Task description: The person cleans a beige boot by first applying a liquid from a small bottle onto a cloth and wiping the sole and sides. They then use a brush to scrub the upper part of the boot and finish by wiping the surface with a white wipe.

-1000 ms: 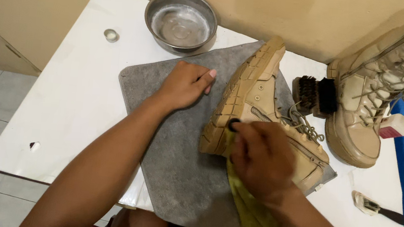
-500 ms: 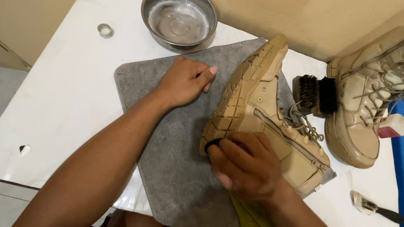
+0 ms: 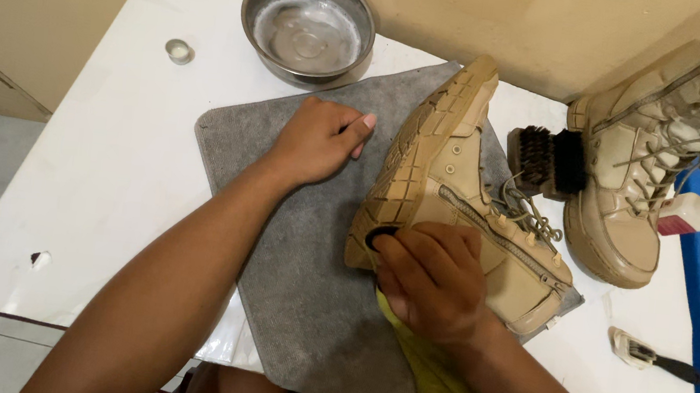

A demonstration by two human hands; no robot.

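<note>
Right hand was closed around a yellow cloth, pressed to the heel of a tan boot lying on its side on a grey mat. Left hand rested open and flat on the mat, just left of the boot, near a steel bowl

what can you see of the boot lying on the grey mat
The tan boot lies on its side on the grey mat, its blocky tread facing left. A side zipper and loose laces show. The right hand presses a yellow cloth against its heel end; the left hand rests flat on the mat, apart from it.
</note>
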